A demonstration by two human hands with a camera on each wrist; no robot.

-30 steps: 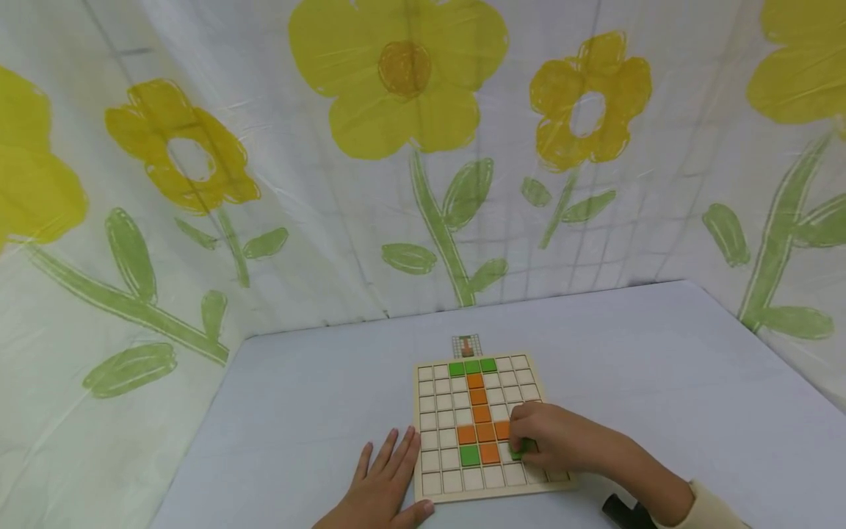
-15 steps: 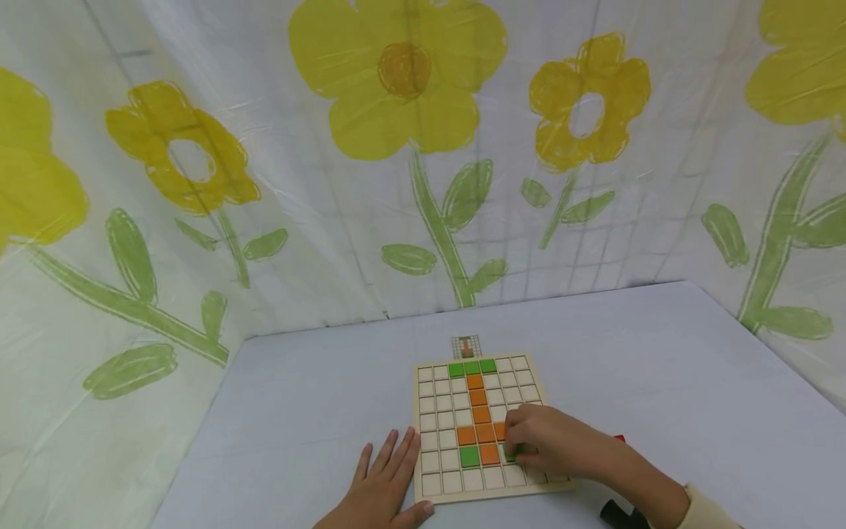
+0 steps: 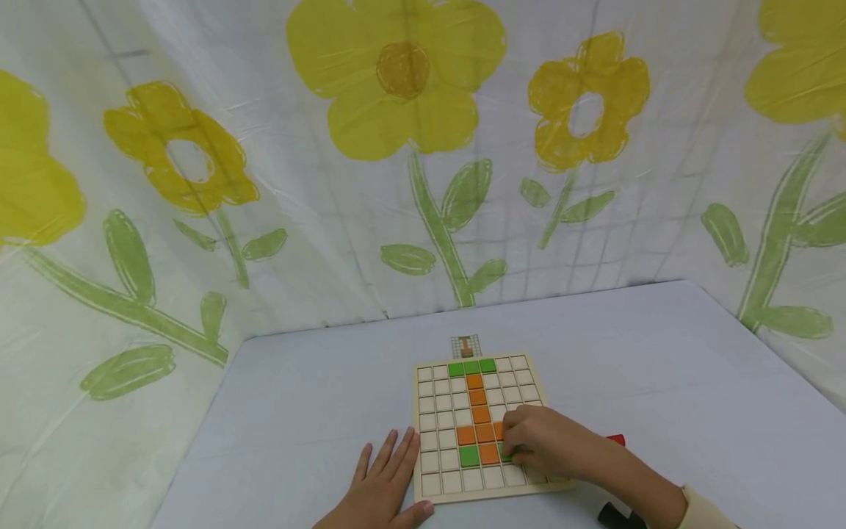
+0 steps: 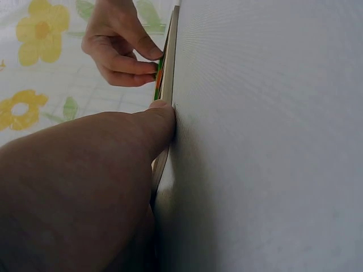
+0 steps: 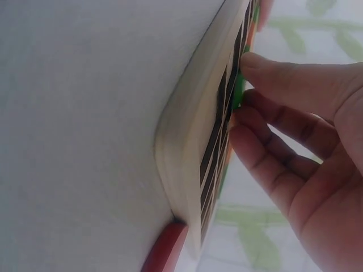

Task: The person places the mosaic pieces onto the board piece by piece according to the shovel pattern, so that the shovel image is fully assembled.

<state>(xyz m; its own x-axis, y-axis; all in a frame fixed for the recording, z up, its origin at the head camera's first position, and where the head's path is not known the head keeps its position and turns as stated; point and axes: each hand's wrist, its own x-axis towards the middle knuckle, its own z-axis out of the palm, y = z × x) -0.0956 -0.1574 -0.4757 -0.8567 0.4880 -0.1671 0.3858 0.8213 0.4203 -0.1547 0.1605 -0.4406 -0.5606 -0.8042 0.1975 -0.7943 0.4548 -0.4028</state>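
Note:
A square wooden grid board (image 3: 431, 497) lies on the table, with green tiles (image 3: 471, 367) across its far row and a column of orange tiles (image 3: 478, 397) below them. My right hand (image 3: 551, 441) pinches a green tile (image 5: 239, 93) between thumb and fingertips, at the cell right of the lowest orange tile (image 3: 489, 454). Fingers partly cover that tile in the head view. Spread out flat, my left hand (image 3: 383, 481) rests by the board's left edge, its thumb (image 4: 161, 122) touching the near left corner. Another green tile (image 3: 468, 456) sits left of the lowest orange one.
A small patterned card (image 3: 465, 346) lies just beyond the board's far edge. Right of the board, partly behind my right forearm, are a red object (image 3: 616, 440) and a black object (image 3: 611, 516). A flower-printed sheet (image 3: 317, 220) hangs behind the white table (image 3: 297, 411).
My right hand has shifted slightly left with the green tile, which is now closer to the lowest orange tile. More of the red object shows. My left hand has stayed in place.

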